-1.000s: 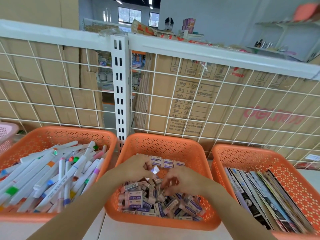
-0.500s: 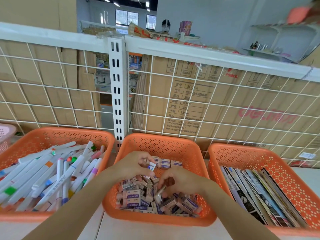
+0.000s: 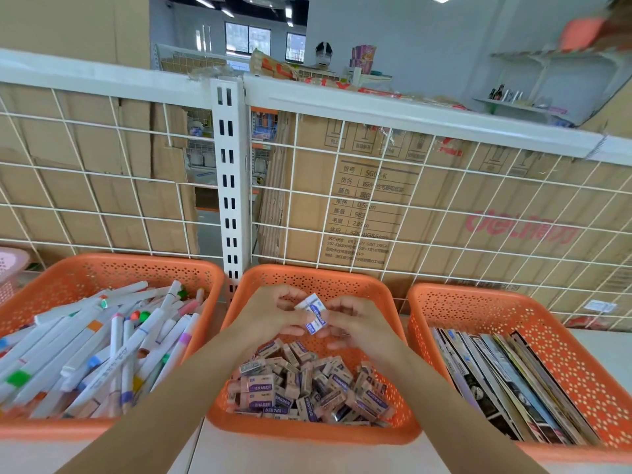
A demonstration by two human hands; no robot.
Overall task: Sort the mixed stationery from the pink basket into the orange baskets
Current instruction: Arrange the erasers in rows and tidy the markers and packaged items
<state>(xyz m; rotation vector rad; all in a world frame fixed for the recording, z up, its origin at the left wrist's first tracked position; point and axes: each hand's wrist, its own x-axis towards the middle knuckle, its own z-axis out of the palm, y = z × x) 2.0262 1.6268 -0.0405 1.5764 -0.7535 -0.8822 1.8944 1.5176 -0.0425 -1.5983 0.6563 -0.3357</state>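
Three orange baskets stand in a row on a white shelf. The middle orange basket [image 3: 309, 431] holds a heap of boxed erasers [image 3: 309, 388]. Above that heap my left hand [image 3: 270, 318] and my right hand [image 3: 357, 325] meet, both pinching a couple of white and blue erasers [image 3: 313, 313] lifted clear of the heap. The left orange basket [image 3: 113, 268] is full of marker pens [image 3: 102, 340]. The right orange basket [image 3: 561, 336] holds booklets [image 3: 506, 381] stacked on edge. A corner of the pink basket [image 3: 12, 265] shows at the far left edge.
A white wire grid panel [image 3: 393, 213] with a slotted upright post [image 3: 229, 186] rises right behind the baskets. Cardboard boxes [image 3: 376, 206] stand behind the grid. The white shelf front [image 3: 307, 456] runs below the baskets.
Both hands rose out of the eraser heap, lifting the white erasers they hold to above the basket's back part. The camera tilted up a little.
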